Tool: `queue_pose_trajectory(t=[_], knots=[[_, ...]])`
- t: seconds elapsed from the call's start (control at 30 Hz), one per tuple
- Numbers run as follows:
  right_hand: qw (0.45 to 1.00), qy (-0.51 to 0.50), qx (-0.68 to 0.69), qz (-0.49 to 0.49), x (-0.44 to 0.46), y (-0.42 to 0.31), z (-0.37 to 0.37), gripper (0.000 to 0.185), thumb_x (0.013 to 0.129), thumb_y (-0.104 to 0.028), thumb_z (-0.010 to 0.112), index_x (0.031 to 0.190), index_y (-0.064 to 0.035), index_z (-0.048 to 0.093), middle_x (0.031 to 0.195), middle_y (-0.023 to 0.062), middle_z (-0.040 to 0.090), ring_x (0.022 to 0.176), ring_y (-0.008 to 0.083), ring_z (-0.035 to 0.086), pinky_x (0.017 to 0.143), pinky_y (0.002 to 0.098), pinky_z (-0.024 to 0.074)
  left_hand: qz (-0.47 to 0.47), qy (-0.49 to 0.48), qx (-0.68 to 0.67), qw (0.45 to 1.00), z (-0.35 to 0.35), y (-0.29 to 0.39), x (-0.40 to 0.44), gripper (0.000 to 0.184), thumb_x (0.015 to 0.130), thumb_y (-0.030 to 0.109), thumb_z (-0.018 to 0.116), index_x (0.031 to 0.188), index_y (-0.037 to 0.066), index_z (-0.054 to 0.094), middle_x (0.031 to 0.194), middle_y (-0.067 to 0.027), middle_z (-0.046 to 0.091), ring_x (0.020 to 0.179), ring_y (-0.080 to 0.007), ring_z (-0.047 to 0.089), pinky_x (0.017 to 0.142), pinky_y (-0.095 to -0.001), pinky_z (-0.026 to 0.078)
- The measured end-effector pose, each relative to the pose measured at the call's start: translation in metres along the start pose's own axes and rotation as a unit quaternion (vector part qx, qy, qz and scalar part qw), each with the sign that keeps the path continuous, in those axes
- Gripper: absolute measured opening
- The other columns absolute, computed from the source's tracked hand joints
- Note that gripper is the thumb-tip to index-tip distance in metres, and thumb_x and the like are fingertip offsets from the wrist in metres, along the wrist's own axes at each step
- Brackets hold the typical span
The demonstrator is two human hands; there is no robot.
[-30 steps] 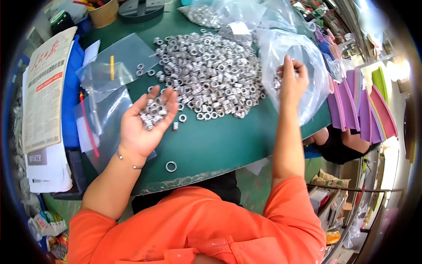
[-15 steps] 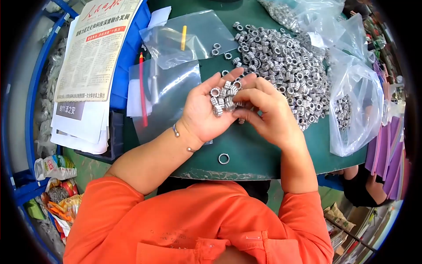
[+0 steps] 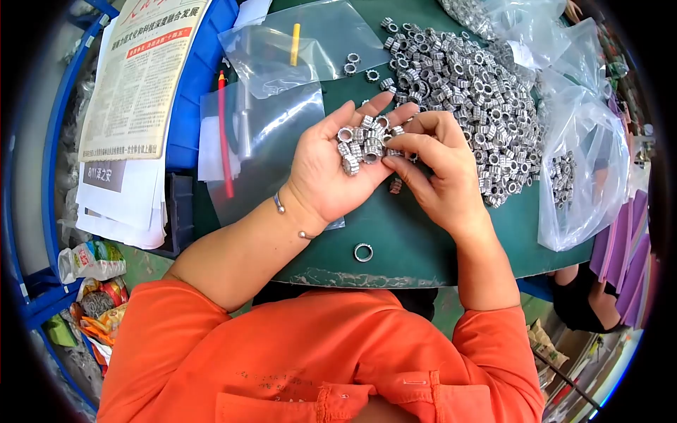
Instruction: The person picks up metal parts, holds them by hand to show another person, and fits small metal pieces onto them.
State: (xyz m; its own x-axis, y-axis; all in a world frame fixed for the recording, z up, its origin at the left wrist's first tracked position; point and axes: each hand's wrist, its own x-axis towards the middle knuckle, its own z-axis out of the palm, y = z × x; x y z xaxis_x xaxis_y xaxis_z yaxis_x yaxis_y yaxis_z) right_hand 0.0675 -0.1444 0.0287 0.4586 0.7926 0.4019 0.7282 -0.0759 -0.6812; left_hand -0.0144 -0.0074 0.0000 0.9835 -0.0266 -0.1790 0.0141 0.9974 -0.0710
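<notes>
My left hand [image 3: 328,166] is palm up, fingers spread, cradling a small heap of notched metal rings [image 3: 360,150]. Over its fingers, my right hand [image 3: 441,169] is closed in a pinch at the heap's right edge, on a small metal ring partly hidden by the fingertips. One ring [image 3: 395,185] shows below the right thumb. Beyond both hands lies a large pile of the same rings [image 3: 472,106] on the green table [image 3: 423,261]. A thinner, wider ring [image 3: 363,252] rests alone near the table's front edge.
Clear plastic sheets [image 3: 271,148] lie at left with a red pencil [image 3: 225,134] and a yellow stick [image 3: 295,44]. A newspaper [image 3: 137,92] covers part of a blue bin [image 3: 201,84]. Plastic bags [image 3: 582,183] stand at right, one holding rings. Another person's arm [image 3: 599,307] shows far right.
The view has shifted slightly. My right fingertips have moved a little on the heap in my left palm, uncovering more of its rings. The left hand stays palm up.
</notes>
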Motion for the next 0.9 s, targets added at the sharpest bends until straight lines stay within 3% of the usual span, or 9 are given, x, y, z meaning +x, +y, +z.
queue_pose_trajectory(t=[0.1, 0.17, 0.23, 0.3, 0.4, 0.7, 0.77, 0.9], knots=[[1.000, 0.014, 0.004, 0.001, -0.002, -0.001, -0.002, 0.020, 0.071, 0.005, 0.065, 0.089, -0.0011, 0.060, 0.085, 0.0099, 0.052, 0.071, 0.0198, 0.055, 0.058, 0.0283, 0.0457, 0.004, -0.010, -0.011, 1.000, 0.005, 0.000, -0.001, 0.040, 0.093, 0.026, 0.036, 0.124, 0.002, 0.042, 0.133, -0.0213, 0.037, 0.121, -0.0343, 0.038, 0.101, -0.0454, 0.029], [0.945, 0.042, 0.256, 0.196, -0.003, -0.001, -0.003, 0.019, 0.076, 0.006, 0.061, 0.094, -0.0002, 0.059, 0.088, 0.0068, 0.055, 0.074, 0.0145, 0.058, 0.060, 0.0238, 0.0482, 0.012, -0.006, -0.020, 1.000, 0.010, 0.001, -0.001, 0.039, 0.093, 0.026, 0.036, 0.123, 0.002, 0.042, 0.134, -0.0215, 0.037, 0.122, -0.0348, 0.037, 0.102, -0.0453, 0.029], [0.924, 0.040, 0.317, 0.209, -0.002, 0.006, -0.005, 0.019, 0.081, 0.005, 0.057, 0.099, 0.0025, 0.058, 0.093, 0.0074, 0.059, 0.077, 0.0127, 0.061, 0.063, 0.0224, 0.0520, 0.033, 0.035, -0.027, 0.998, 0.013, 0.000, -0.001, 0.036, 0.094, 0.025, 0.036, 0.116, 0.000, 0.047, 0.123, -0.0222, 0.046, 0.116, -0.0358, 0.042, 0.102, -0.0451, 0.032], [0.837, 0.026, 0.448, 0.314, -0.002, 0.009, -0.009, 0.020, 0.081, 0.005, 0.057, 0.101, 0.0048, 0.057, 0.092, 0.0117, 0.061, 0.077, 0.0163, 0.063, 0.066, 0.0256, 0.0544, 0.034, 0.035, -0.034, 0.998, 0.014, 0.000, -0.001, 0.035, 0.094, 0.024, 0.036, 0.115, -0.001, 0.047, 0.123, -0.0227, 0.045, 0.117, -0.0359, 0.041, 0.102, -0.0451, 0.032], [0.808, 0.024, 0.492, 0.324, -0.001, 0.011, -0.012, 0.019, 0.082, 0.002, 0.057, 0.101, 0.0059, 0.057, 0.088, 0.0138, 0.063, 0.074, 0.0176, 0.064, 0.064, 0.0270, 0.0552, 0.034, 0.022, -0.042, 0.998, 0.010, 0.000, 0.000, 0.039, 0.093, 0.024, 0.038, 0.121, -0.002, 0.042, 0.135, -0.0240, 0.033, 0.127, -0.0369, 0.030, 0.108, -0.0461, 0.022], [0.754, 0.022, 0.574, 0.317, 0.000, 0.010, -0.012, 0.021, 0.084, -0.002, 0.056, 0.104, 0.0061, 0.054, 0.087, 0.0142, 0.063, 0.070, 0.0191, 0.064, 0.060, 0.0294, 0.0561, 0.030, 0.014, -0.029, 0.999, 0.009, 0.000, 0.000, 0.040, 0.093, 0.026, 0.037, 0.121, -0.002, 0.043, 0.134, -0.0234, 0.035, 0.125, -0.0356, 0.033, 0.106, -0.0460, 0.024], [0.711, 0.002, 0.614, 0.343, -0.001, 0.014, -0.015, 0.022, 0.085, -0.005, 0.056, 0.104, 0.0051, 0.053, 0.086, 0.0146, 0.063, 0.069, 0.0196, 0.065, 0.059, 0.0307, 0.0565, 0.029, 0.013, -0.023, 0.999, 0.009, 0.000, 0.000, 0.040, 0.093, 0.026, 0.037, 0.121, -0.001, 0.043, 0.134, -0.0232, 0.035, 0.125, -0.0354, 0.034, 0.106, -0.0460, 0.025], [0.706, -0.011, 0.622, 0.340, -0.001, 0.015, -0.015, 0.020, 0.085, -0.006, 0.057, 0.102, 0.0048, 0.054, 0.084, 0.0153, 0.063, 0.068, 0.0203, 0.065, 0.059, 0.0313, 0.0565, 0.024, 0.011, -0.016, 1.000, 0.009, -0.001, 0.000, 0.040, 0.093, 0.026, 0.036, 0.121, -0.001, 0.043, 0.134, -0.0228, 0.035, 0.125, -0.0352, 0.033, 0.106, -0.0462, 0.025]])
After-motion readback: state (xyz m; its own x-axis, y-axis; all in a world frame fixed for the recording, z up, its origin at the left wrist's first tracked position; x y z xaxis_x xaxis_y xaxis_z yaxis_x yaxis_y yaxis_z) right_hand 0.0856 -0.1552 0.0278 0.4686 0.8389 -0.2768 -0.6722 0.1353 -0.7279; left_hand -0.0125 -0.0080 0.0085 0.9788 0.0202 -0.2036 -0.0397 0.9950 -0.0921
